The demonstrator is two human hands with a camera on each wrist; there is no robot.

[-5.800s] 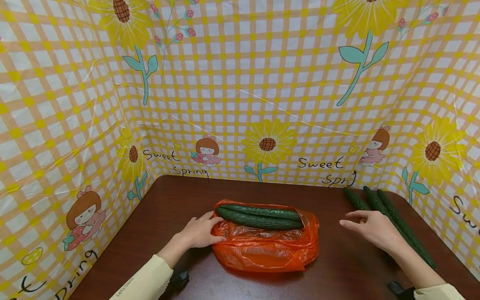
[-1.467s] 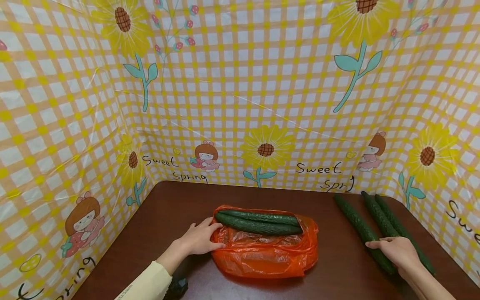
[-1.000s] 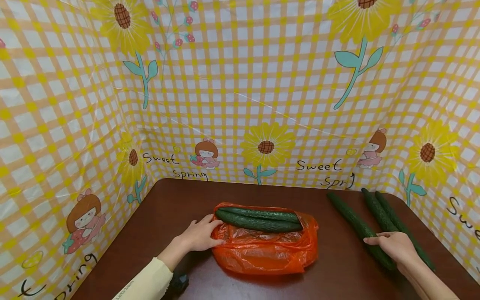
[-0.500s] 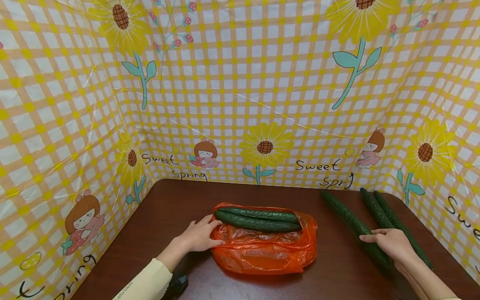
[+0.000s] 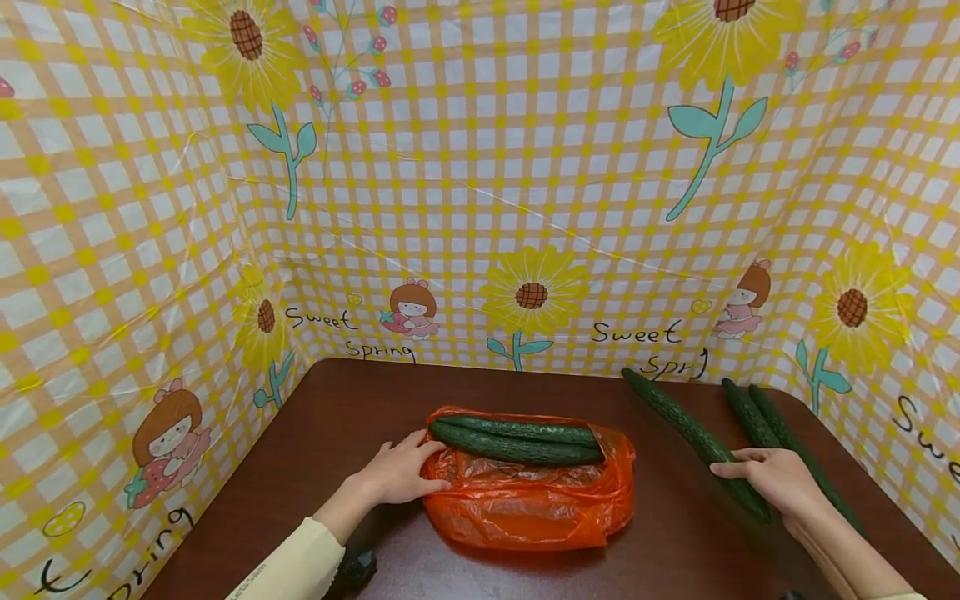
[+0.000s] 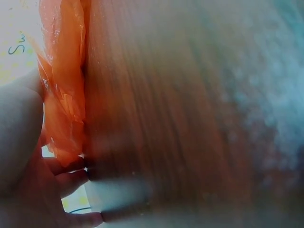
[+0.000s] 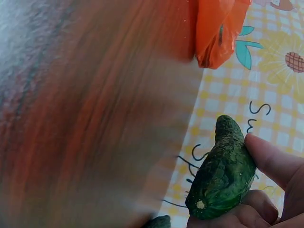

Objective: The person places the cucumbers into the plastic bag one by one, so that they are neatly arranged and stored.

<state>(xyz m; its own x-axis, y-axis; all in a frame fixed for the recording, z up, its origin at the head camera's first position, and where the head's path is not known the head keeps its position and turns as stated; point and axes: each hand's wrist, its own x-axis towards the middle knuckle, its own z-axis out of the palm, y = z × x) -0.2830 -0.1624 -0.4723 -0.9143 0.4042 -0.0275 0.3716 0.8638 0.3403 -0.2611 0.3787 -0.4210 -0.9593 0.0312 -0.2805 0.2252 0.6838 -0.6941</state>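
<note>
My right hand (image 5: 783, 482) grips a long dark-green cucumber (image 5: 675, 419) near its closer end, thumb on one side and fingers on the other. In the right wrist view the cucumber (image 7: 225, 173) points away from the palm, its blunt stem end toward the camera. On the left, my left hand (image 5: 401, 472) holds the left end of an orange plastic bag (image 5: 525, 521), thumb and index finger at the rim of its opening. Two cucumbers (image 5: 517, 440) lie side by side in the bag's mouth. From the left wrist, fingertips (image 6: 76, 178) show beside the bag, down at the tabletop.
Two more cucumbers (image 5: 798, 454) lie on the brown table (image 5: 360, 392) at the right, partly behind my right hand. A checked, flower-printed cloth (image 5: 480, 208) walls the table at the back and both sides. A dark object (image 5: 356, 571) sits beneath my left forearm.
My right hand came from above the table, took hold of the leftmost of the loose cucumbers and has shifted it left, away from the other two. The left hand stays at the bag.
</note>
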